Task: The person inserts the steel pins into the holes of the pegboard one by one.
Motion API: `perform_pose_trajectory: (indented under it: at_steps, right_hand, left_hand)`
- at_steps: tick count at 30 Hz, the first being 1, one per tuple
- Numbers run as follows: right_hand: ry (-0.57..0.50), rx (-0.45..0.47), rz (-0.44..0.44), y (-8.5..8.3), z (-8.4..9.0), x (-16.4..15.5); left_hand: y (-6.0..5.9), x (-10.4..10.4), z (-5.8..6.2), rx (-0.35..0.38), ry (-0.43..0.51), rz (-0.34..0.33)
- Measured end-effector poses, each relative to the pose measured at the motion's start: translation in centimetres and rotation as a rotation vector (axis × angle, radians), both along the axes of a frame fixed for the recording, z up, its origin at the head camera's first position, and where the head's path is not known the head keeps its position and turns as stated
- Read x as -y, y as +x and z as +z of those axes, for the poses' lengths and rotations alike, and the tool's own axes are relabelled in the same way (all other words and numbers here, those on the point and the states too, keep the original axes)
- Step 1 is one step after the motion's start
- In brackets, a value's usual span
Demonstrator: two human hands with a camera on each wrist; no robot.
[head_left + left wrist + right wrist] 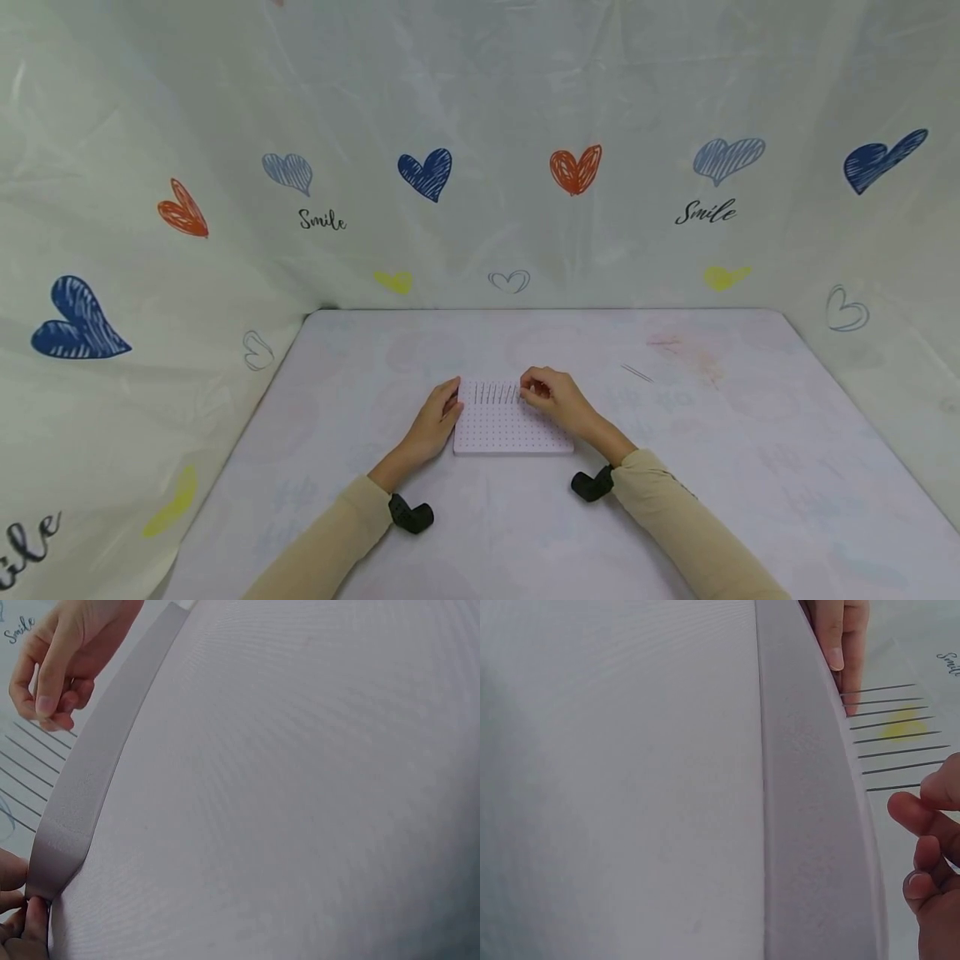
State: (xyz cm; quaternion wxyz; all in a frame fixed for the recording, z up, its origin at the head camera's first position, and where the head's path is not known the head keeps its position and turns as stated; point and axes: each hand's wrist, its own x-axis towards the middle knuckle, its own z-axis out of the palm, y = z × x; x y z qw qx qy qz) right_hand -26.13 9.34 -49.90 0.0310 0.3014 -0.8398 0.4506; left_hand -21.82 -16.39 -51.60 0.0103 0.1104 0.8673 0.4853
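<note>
A pale pink-white pegboard (512,429), dotted with rows of small holes, lies flat on the table. Several thin dark rods (495,393) stand upright in a row along its far side. My left hand (433,423) holds the board's left edge; in the left wrist view its fingertips (35,919) press at the board's corner. My right hand (558,402) is above the board's far right part, thumb and forefinger pinched at the top of the rod at the row's right end. The fingers partly hide that rod. In the right wrist view the other fingers (922,885) are curled.
Two loose thin rods (637,372) lie on the white table (360,367) beyond the right hand. A dark wrist device (592,483) sits at each sleeve cuff. A sheet printed with hearts (480,83) hangs behind and along the sides.
</note>
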Motion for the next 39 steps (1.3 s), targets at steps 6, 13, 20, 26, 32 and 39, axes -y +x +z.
perform_pose_trajectory:
  at_steps: [6, 13, 20, 26, 32, 39]
  right_hand:
    - [0.02, -0.005, 0.013, -0.1, -0.2, -0.1]
    - [0.006, 0.014, 0.006, -0.1, 0.1, -0.7]
    - [0.014, 0.034, -0.061, -0.5, 0.2, -2.1]
    - [-0.002, 0.059, -0.144, -0.8, 0.5, -3.6]
    - [0.006, 0.065, -0.269, -1.1, 0.4, -5.6]
    - [0.017, 0.064, -0.386, -1.5, 0.4, -8.0]
  left_hand:
    - [-0.1, -0.1, -0.1, -0.004, -0.009, -0.001]
    - [-0.2, -0.2, 0.0, -0.011, -0.004, -0.002]
    - [-0.2, -0.2, 0.0, -0.009, -0.001, 0.0]
    - [-0.2, -0.2, -0.1, -0.017, -0.006, -0.003]
    - [-0.2, -0.1, -0.3, -0.018, -0.003, -0.007]
    - [-0.2, 0.0, -0.5, -0.024, 0.0, -0.003]
